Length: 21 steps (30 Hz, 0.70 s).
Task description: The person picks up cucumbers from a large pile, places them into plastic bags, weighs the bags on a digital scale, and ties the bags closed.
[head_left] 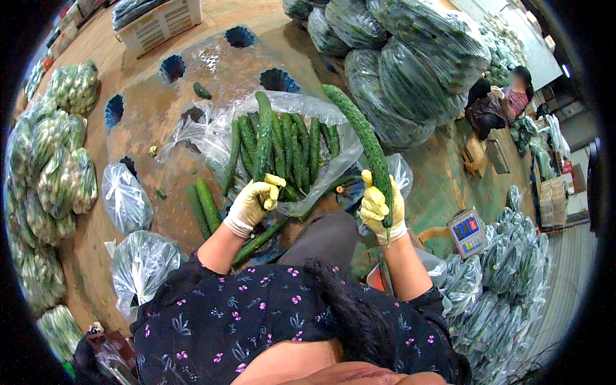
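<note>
Both my hands wear pale yellow-and-white gloves. My right hand (384, 204) is closed round the lower part of a long, bumpy green cucumber (360, 131), which stands up and leans left at its top. My left hand (255, 200) has its fingers curled at the lower end of another cucumber (264, 138), held upright over the others. Behind it, several cucumbers (298, 151) lie side by side on an open clear plastic bag (343, 168). Loose cucumbers (204, 205) lie left of my left hand, and another (263, 240) lies below it.
Filled clear bags (125, 199) sit at the left, by stacks of bagged pale vegetables (61, 154). Large bagged bundles (410, 77) rise at the far right. A digital scale (467, 232) stands right, near more bagged cucumbers (507, 269). A person (500, 106) sits beyond.
</note>
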Motion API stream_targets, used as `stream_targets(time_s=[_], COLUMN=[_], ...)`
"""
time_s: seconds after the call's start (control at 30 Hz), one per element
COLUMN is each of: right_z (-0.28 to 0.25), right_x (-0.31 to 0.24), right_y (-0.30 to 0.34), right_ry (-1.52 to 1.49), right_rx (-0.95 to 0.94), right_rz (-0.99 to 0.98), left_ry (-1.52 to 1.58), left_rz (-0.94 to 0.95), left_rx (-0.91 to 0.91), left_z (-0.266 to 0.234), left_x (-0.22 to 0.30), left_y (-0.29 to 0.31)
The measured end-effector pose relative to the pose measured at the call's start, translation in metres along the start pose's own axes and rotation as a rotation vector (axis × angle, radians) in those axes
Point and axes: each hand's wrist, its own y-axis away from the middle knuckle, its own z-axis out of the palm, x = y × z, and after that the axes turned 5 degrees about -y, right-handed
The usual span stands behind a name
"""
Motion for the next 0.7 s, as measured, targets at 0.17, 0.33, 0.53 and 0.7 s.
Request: stream_targets(time_s=[0.17, 0.33, 0.53, 0.7], right_z=[0.014, 0.027, 0.024, 0.015], right_x=[0.002, 0.021, 0.044, 0.051], right_y=[0.017, 0.021, 0.019, 0.016], right_ry=[0.860, 1.311, 1.502, 1.694], right_rx=[0.265, 0.438, 0.373, 0.385], right_rz=[-0.172, -0.201, -0.343, -0.379], left_ry=[0.066, -0.072, -0.034, 0.049], left_rz=[0.047, 0.135, 0.121, 0.050], left_rx=[-0.034, 0.108, 0.018, -0.088], left_z=[0.024, 0.061, 0.100, 0.120], left_x=[0.001, -0.001, -0.013, -0.013], left_y=[-0.006, -0.015, -0.018, -0.008])
